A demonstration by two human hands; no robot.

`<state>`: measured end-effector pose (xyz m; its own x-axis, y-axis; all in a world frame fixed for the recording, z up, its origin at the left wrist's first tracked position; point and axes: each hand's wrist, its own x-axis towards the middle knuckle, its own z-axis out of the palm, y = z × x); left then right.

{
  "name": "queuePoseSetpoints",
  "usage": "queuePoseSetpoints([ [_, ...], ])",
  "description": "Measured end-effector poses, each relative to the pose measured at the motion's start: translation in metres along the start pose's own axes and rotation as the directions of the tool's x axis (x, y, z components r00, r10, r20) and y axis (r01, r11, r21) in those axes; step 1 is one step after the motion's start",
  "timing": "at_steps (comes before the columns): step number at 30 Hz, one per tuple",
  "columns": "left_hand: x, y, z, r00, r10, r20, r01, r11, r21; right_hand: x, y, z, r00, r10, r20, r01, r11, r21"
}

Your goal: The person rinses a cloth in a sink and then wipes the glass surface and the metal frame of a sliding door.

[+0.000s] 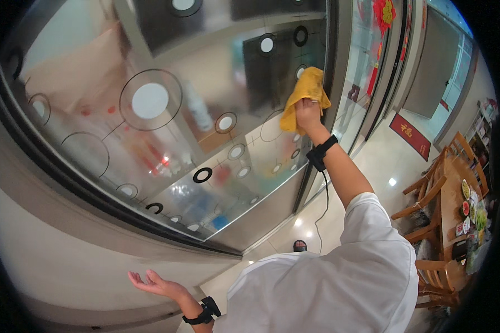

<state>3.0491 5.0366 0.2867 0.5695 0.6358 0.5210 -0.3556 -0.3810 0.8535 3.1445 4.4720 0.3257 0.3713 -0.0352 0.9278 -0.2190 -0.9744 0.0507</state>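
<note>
My right hand (308, 113) grips a yellow cloth (315, 81) against a patterned glass door panel (221, 79), close to its right-hand frame (332, 54). The cloth has darker smudges and hangs around my fingers. Circles, rings and thin lines mark the glass, and blurred shapes show through it. Low at the left, my left hand (156, 285) is raised with the palm up and fingers loosely apart, holding nothing. It is in front of the pale wall (79, 254), apart from the glass. Each wrist wears a black strap; a cable hangs from the right one.
Right of the panel is another glass door (350, 79) with a red hanging decoration (384, 16). A red doormat (410, 136) lies on the glossy tiled floor (375, 166). Wooden chairs (427, 195) surround a wooden table (450, 208) with food on it.
</note>
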Motion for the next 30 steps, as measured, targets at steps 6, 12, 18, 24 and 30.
queuePoseSetpoints([
  [6,-0.006,0.005,0.024,0.992,0.085,0.091,-0.106,0.962,0.253,-0.040,-0.015,0.016,0.920,0.391,-0.036,-0.313,0.786,0.532],
  [12,-0.010,-0.011,0.044,0.997,-0.015,0.078,-0.006,0.965,0.261,-0.151,-0.068,0.043,0.667,0.703,0.247,-0.687,0.453,0.567],
  [18,-0.007,-0.021,0.038,0.997,-0.024,0.079,0.002,0.965,0.263,-0.121,-0.110,0.036,0.432,0.810,0.396,-0.804,0.147,0.576],
  [24,-0.008,-0.003,0.040,0.979,-0.077,0.188,0.020,0.957,0.290,-0.063,-0.160,0.035,0.752,0.654,0.079,-0.495,0.482,0.723],
  [30,-0.004,-0.008,0.032,0.979,-0.053,0.199,-0.009,0.953,0.303,0.027,-0.290,-0.038,0.916,0.366,-0.163,-0.163,0.712,0.682],
])
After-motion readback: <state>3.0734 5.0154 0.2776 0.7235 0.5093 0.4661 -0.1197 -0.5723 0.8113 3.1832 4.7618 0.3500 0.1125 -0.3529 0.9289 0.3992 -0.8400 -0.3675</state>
